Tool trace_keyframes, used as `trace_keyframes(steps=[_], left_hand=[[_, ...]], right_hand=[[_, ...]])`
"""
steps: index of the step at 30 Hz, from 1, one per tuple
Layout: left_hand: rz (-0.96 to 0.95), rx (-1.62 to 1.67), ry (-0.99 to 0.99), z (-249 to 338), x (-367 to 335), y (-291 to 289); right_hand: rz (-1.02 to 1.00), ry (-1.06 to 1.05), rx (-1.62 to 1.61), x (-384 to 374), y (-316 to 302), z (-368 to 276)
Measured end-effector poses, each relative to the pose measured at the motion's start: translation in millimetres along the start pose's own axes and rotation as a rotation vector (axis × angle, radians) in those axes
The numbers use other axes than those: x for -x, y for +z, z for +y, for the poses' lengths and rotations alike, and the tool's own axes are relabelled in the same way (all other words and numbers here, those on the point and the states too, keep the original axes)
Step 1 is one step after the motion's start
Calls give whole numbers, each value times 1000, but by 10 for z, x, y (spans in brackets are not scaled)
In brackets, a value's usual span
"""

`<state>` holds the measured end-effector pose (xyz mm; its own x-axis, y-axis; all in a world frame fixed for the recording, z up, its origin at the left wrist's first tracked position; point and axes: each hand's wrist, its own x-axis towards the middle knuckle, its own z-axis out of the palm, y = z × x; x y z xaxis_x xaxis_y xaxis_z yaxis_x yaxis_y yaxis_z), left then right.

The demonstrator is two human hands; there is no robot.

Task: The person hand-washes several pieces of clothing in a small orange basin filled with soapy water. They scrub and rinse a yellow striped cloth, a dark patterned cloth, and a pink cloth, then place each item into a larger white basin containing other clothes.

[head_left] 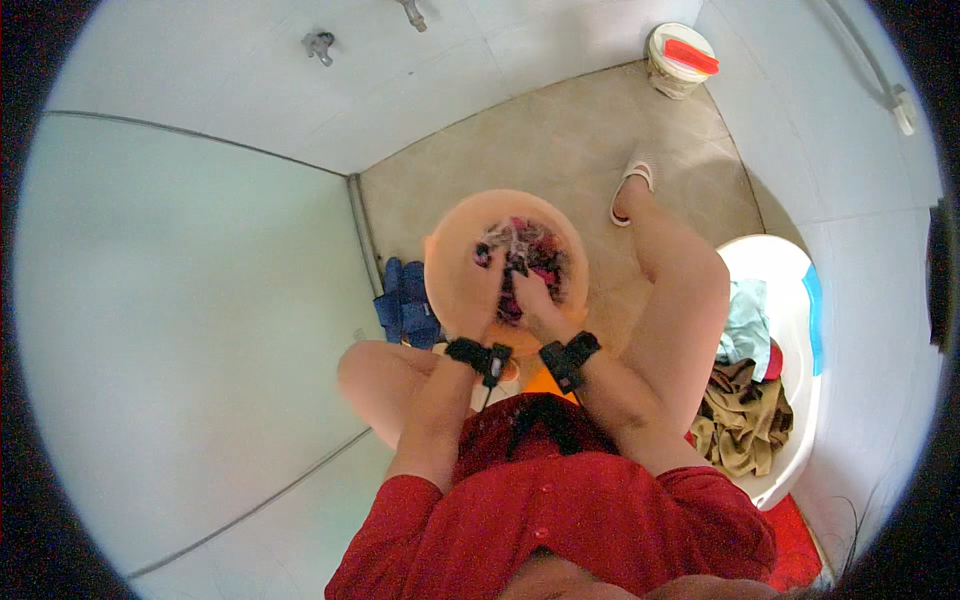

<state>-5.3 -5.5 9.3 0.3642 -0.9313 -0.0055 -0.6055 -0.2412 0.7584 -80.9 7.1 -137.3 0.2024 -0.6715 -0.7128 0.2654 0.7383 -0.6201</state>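
Observation:
A round peach-orange basin (452, 230) stands on the floor in front of me. In it lies a wet dark cloth garment with pink patches (545, 250), with whitish suds or water around it. My left hand (484, 278) is in the basin, its fingers closed on the garment's left part. Close beside it, my right hand (532, 290) grips a dark bunch of the same cloth. The fingertips are partly blurred and hidden by the fabric. Each wrist carries a black strap.
To my right, a white tub (797, 400) holds brown and pale teal clothes. Blue slippers (403, 300) lie left of the basin, by the glass panel (200, 300). A lidded white bucket (678, 85) with a red item on top stands in the far corner. Taps (319, 47) jut from the wall.

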Motion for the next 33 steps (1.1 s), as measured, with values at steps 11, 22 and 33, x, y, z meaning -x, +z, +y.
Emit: trace_keyframes(steps=[11,22,33], left_hand=[[43,-64,-31,-304,-11,181],[49,70,-53,10,306,219],[91,18,20,42,604,296]], right_hand=[[-267,-331,910,0,43,83],[-11,153,-257,360,33,-368],[-66,-84,-86,-162,-162,-37]])
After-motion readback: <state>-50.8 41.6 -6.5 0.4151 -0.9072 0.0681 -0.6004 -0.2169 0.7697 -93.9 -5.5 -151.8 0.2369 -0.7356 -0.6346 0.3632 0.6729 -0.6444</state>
